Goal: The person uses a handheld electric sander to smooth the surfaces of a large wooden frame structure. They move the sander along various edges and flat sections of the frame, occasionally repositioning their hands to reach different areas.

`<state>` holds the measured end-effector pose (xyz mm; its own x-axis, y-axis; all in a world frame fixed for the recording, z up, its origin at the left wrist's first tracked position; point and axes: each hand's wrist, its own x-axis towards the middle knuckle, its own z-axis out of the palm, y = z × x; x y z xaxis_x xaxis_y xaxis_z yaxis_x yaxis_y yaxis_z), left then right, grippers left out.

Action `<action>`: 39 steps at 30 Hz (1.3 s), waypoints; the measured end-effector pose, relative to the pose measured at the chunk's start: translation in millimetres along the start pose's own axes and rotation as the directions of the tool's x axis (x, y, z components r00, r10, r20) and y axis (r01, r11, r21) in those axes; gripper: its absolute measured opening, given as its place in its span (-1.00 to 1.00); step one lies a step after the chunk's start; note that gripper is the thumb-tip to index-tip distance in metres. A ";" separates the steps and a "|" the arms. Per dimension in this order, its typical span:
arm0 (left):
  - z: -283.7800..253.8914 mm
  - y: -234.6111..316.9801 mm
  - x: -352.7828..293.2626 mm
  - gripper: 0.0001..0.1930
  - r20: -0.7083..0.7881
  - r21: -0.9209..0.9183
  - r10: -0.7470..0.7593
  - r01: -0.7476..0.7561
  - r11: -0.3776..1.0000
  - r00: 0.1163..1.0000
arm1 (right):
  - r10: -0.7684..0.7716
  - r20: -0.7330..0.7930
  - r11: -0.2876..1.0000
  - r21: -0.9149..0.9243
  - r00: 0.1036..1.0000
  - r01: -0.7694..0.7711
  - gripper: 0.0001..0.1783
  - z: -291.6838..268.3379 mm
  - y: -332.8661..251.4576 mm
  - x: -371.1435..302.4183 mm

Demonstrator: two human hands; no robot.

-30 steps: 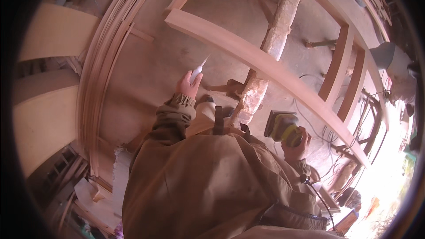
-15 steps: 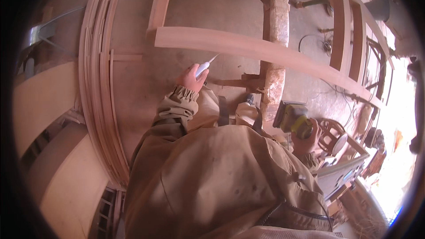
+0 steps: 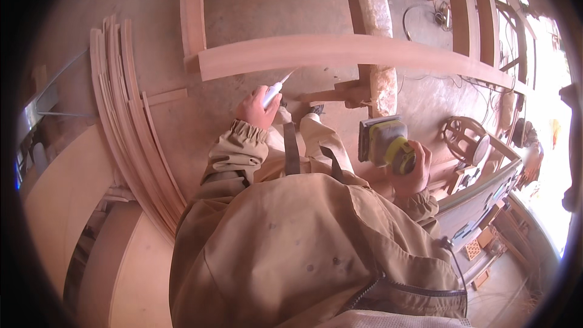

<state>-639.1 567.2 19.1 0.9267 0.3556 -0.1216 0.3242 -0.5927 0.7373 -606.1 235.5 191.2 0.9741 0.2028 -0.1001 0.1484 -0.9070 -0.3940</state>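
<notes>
My left hand [image 3: 251, 111] is wrapped round a slim whitish bottle [image 3: 272, 93] with a long, thin tip, possibly a glue bottle. That tip points up and right, just below the near edge of a long wooden rail [image 3: 291, 53] that runs across in front of me. Whether it touches the wood I cannot tell. In my right hand [image 3: 419, 171] is a green and grey power sander [image 3: 388, 141], gripped by its rounded body and held up off to my right. Its flat, dark pad faces left, apart from the rail.
Long wooden strips [image 3: 115, 103] are stacked on the left, beside big pale curved panels [image 3: 67, 206]. A wrapped beam [image 3: 372, 6] supports the rail. At right are a round slotted wooden piece [image 3: 464, 140], a cluttered bench [image 3: 480, 197] and loose cables [image 3: 419, 12] on the floor.
My view has shifted, so the rail and strips sit differently. The sander is now a little further left and turned more upright. Both hands keep hold of their things.
</notes>
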 end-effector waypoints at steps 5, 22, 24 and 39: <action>-4.9 9.5 3.8 -0.74 0.005 0.107 0.040 -0.041 0.993 0.999 | 0.073 0.035 0.997 0.011 0.997 -0.074 -0.21 5.4 6.2 -3.6; -8.2 -5.8 -0.9 -0.66 -0.014 0.057 0.095 -0.094 0.994 0.995 | 0.009 -0.015 0.999 0.052 1.000 -0.009 -0.24 28.4 6.3 32.0; -12.3 -13.8 1.7 -0.61 -0.048 0.040 0.057 -0.055 0.998 0.997 | -0.026 -0.026 0.998 0.052 0.999 0.027 -0.24 36.5 -6.2 54.6; -32.7 -86.5 120.5 -0.53 -0.450 0.062 -0.031 0.066 0.996 0.893 | -0.010 0.208 1.000 0.016 0.978 0.007 -0.28 122.9 -145.1 146.1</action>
<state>-561.7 684.9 -37.7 0.7318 0.6606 0.1673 0.3958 -0.6119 0.6847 -506.2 442.1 121.4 0.9157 0.2842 -0.2840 0.1523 -0.8996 -0.4092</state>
